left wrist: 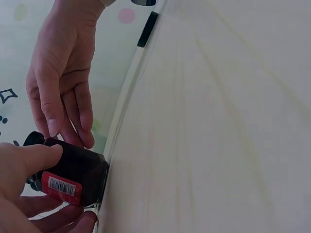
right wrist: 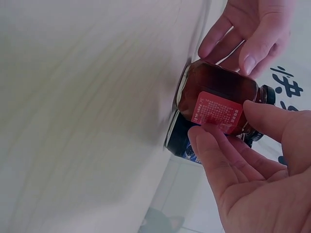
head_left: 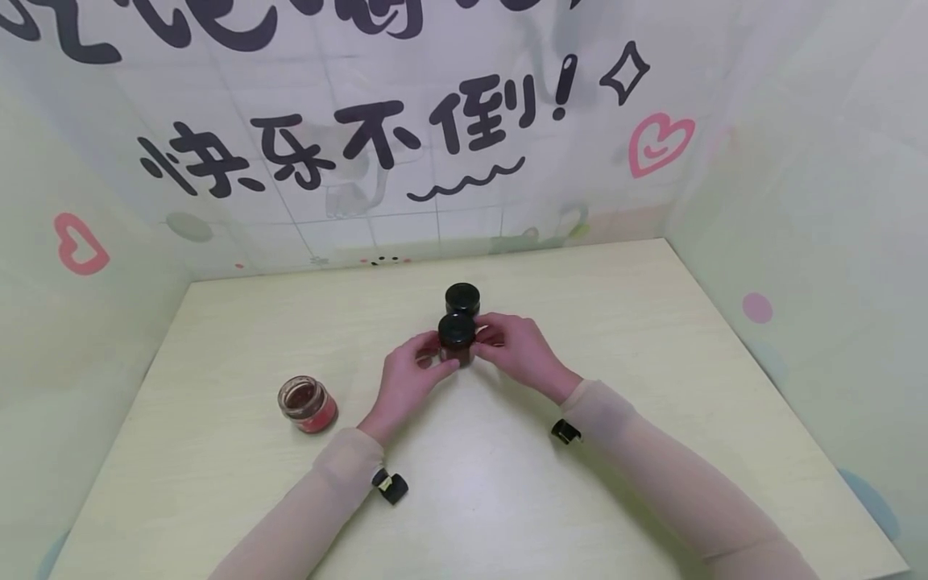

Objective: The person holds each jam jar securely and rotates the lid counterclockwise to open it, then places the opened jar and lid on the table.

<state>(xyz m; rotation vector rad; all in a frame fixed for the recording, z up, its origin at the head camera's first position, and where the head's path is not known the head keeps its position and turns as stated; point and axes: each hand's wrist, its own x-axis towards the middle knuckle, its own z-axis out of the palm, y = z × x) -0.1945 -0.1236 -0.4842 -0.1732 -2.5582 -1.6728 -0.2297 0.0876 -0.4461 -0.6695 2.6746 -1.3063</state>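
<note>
Black-lidded front jar (head_left: 457, 340) with dark contents, upright, mid-table toward the back, between both hands, head view. Left hand (head_left: 406, 374) on its left side, thumb across the front, fingers bent round it. Right hand (head_left: 525, 350) on its right side, thumb and fingers bent in, pinching it. Rear jar (head_left: 462, 298), also black-lidded, directly behind, partly hidden. Uncovered jar (head_left: 313, 412), red lower part, off to the left, well apart from the pair. Pale wood-look table (head_left: 471, 491); beige sleeves (head_left: 667, 463), small black device parts (head_left: 391, 485) near the cuffs. Back wall with black lettering (head_left: 377, 133), pink heart on the right (head_left: 660, 145).

Left wrist view: left thumb on the dark front jar, fingers curled on its other side; grip part-closed. Red barcode label (left wrist: 62, 188) faces camera. Right fingertips at the jar's far side; exact contact unclear.

Right wrist view: right thumb near the jar's neck, fingers bent along its side, beside a red text label (right wrist: 217, 113). Rear jar's blue label (right wrist: 189, 153) partly covered. Left hand at the opposite side.
</note>
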